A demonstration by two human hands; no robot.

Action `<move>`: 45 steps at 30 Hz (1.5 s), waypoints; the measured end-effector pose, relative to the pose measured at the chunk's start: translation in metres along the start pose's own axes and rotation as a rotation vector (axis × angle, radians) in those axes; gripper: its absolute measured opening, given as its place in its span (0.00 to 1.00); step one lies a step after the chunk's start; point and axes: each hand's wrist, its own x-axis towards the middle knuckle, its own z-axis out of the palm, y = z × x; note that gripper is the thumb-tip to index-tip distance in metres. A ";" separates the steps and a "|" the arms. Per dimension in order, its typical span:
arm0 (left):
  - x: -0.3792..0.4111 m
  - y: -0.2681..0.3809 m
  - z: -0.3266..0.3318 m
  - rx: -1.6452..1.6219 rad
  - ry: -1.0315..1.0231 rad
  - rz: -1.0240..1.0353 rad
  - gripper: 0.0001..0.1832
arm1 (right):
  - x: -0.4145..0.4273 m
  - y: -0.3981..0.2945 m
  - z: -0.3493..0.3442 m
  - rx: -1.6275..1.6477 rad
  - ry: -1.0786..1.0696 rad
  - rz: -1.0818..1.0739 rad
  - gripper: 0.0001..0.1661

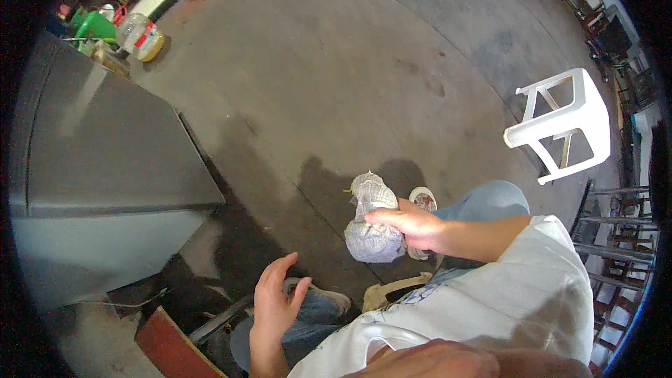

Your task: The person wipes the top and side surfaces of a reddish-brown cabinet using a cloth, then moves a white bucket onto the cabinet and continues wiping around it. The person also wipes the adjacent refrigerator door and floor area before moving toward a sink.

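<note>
My right hand [412, 223] is closed around a bundled, whitish-grey cloth [375, 241], gripping it at its narrow middle. The cloth bulges out in a rounded lump below the thumb and in a smaller lump above it. What lies inside the cloth, if anything, is hidden. Lower and to the left, my left hand [278, 294] is raised above my knee, its thumb apart from the fingers and nothing in it. The two hands do not touch.
A dark grey cabinet-like metal surface [110, 142] stands at the left. Beyond it are a clear plastic jar [140, 37] and a green container [93, 25]. A white plastic stool [593, 115] lies on its side at the right, near metal racks [614, 252]. A red-brown board [170, 346] is at lower left.
</note>
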 end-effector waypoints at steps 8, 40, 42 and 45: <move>0.003 0.006 0.003 0.051 -0.008 0.086 0.21 | 0.012 0.014 -0.005 -0.056 -0.026 -0.136 0.23; 0.008 -0.064 0.030 0.173 -0.126 -0.025 0.20 | 0.017 0.026 -0.004 -0.186 0.066 -0.513 0.27; 0.006 -0.059 0.029 0.186 -0.114 -0.024 0.20 | 0.022 0.026 -0.008 -0.204 0.063 -0.496 0.27; 0.005 -0.051 0.031 0.186 -0.108 -0.061 0.20 | 0.026 0.027 -0.011 -0.199 0.062 -0.493 0.25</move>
